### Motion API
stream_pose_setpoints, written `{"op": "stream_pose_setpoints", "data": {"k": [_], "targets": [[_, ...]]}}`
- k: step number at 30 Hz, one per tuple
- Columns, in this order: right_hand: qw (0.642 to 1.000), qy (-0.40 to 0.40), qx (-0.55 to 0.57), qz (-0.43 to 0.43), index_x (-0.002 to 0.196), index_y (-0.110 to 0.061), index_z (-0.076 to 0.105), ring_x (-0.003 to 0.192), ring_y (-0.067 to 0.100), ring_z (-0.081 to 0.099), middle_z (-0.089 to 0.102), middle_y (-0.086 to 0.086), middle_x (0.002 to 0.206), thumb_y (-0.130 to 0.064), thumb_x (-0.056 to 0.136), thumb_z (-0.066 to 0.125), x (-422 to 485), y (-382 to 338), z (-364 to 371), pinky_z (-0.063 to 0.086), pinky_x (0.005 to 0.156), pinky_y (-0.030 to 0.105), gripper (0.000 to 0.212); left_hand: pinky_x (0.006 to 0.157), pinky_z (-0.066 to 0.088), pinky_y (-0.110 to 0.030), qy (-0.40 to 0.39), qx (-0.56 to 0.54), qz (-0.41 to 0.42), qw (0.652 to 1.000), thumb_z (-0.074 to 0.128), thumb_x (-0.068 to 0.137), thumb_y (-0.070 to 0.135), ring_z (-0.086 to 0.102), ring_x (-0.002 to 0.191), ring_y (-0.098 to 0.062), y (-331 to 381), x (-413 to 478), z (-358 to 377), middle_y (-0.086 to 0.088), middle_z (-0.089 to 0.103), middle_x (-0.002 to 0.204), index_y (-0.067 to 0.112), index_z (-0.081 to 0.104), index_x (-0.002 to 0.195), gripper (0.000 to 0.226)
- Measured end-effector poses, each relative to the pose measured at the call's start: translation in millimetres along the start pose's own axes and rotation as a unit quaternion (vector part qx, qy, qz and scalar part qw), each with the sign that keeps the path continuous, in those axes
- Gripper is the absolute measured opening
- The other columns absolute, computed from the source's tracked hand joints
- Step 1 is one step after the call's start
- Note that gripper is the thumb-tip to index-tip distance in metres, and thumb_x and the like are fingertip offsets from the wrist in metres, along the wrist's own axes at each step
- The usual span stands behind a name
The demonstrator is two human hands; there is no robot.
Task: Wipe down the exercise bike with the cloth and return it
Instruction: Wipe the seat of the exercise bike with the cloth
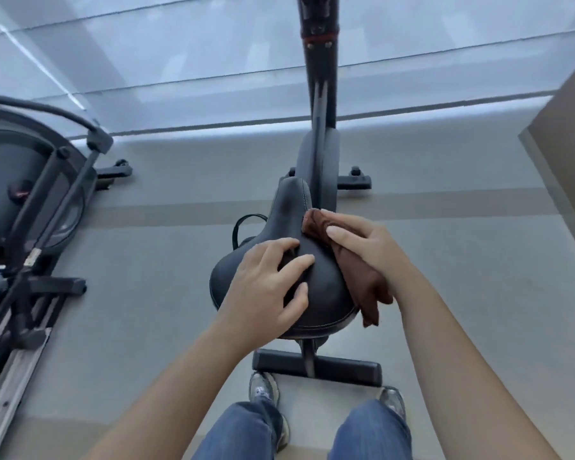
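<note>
Cloth (359,280) is being clutched by right hand (362,242) at saddle (322,290)'s three o'clock. Left hand (263,280) is being rested there, fingers apart.

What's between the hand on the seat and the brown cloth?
In the head view, just bare black seat separates the left hand from the cloth.

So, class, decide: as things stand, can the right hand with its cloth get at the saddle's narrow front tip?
Probably yes: the right hand holds the cloth against the saddle just behind its tip, with only bare seat between.
</note>
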State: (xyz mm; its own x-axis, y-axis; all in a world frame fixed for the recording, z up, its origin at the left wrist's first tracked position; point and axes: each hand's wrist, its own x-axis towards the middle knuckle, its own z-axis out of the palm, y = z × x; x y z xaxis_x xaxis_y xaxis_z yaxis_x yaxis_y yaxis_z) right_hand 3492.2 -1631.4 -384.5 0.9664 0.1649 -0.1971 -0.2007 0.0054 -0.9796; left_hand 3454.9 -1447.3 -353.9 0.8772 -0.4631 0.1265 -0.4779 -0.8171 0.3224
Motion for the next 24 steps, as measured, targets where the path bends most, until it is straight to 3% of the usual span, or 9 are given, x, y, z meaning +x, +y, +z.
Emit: {"op": "stream_pose_setpoints", "data": {"k": [3, 6, 9, 14, 20, 24], "targets": [[0.995, -0.033, -0.087, -0.036, 0.122, -0.038, 0.056, 0.108, -0.012, 0.052, 0.057, -0.026, 0.119, -0.021, 0.082, 0.067, -29.4, 8.0, -8.5, 0.037, 0.090, 0.004, 0.045, 0.094, 0.039, -0.050, 0.016, 0.016, -0.069, 0.997, 0.043, 0.080, 0.032, 0.051, 0.104, -0.038, 25.1, 6.8, 13.6, -0.020, 0.055, 0.115, 0.008, 0.063, 0.109, 0.043], [0.993, -0.013, -0.098, -0.069, 0.125, -0.032, 0.054, 0.112, -0.010, 0.048, 0.055, -0.018, 0.125, -0.015, 0.082, 0.066, -32.9, 17.5, -6.2, 0.034, 0.094, 0.004, 0.048, 0.096, 0.034, -0.057, 0.049, -0.002, -0.139, 0.989, 0.042, 0.079, 0.032, 0.050, 0.109, -0.036, 39.8, 14.6, 22.2, -0.018, 0.054, 0.116, 0.006, 0.061, 0.102, 0.040], [0.995, -0.021, -0.081, -0.063, 0.124, -0.028, 0.056, 0.109, -0.006, 0.053, 0.059, -0.014, 0.121, -0.014, 0.084, 0.064, -3.2, 13.8, -4.7, 0.037, 0.095, 0.010, 0.043, 0.102, 0.028, -0.058, 0.088, -0.006, -0.194, 0.977, 0.042, 0.076, 0.033, 0.049, 0.114, -0.033, 42.5, 14.8, 26.1, -0.015, 0.054, 0.122, 0.003, 0.057, 0.108, 0.046], [0.996, 0.010, -0.054, -0.067, 0.128, -0.015, 0.053, 0.105, -0.007, 0.051, 0.057, -0.011, 0.117, -0.014, 0.087, 0.061, 59.5, -0.4, 2.4, 0.035, 0.093, 0.004, 0.042, 0.101, 0.027, -0.058, 0.068, 0.042, -0.191, 0.978, 0.040, 0.076, 0.033, 0.047, 0.120, -0.032, 43.8, 16.6, 28.8, -0.015, 0.052, 0.129, 0.001, 0.055, 0.118, 0.054], [0.994, -0.092, -0.041, -0.051, 0.126, -0.035, 0.052, 0.121, -0.003, 0.047, 0.053, -0.009, 0.133, -0.018, 0.086, 0.062, 19.2, 14.4, -11.0, 0.034, 0.104, 0.017, 0.044, 0.101, 0.029, -0.058, 0.058, 0.038, -0.189, 0.979, 0.043, 0.076, 0.033, 0.045, 0.121, -0.027, 40.2, 18.3, 25.9, -0.010, 0.051, 0.130, 0.005, 0.057, 0.117, 0.052], [0.992, -0.075, -0.051, -0.083, 0.128, -0.027, 0.052, 0.126, -0.004, 0.039, 0.046, -0.009, 0.137, -0.014, 0.086, 0.062, 34.4, 13.2, -4.5, 0.027, 0.107, 0.013, 0.045, 0.100, 0.031, -0.056, 0.061, 0.041, -0.195, 0.978, 0.044, 0.075, 0.033, 0.046, 0.119, -0.026, 40.7, 18.2, 25.7, -0.010, 0.051, 0.129, 0.006, 0.057, 0.117, 0.051]]}}
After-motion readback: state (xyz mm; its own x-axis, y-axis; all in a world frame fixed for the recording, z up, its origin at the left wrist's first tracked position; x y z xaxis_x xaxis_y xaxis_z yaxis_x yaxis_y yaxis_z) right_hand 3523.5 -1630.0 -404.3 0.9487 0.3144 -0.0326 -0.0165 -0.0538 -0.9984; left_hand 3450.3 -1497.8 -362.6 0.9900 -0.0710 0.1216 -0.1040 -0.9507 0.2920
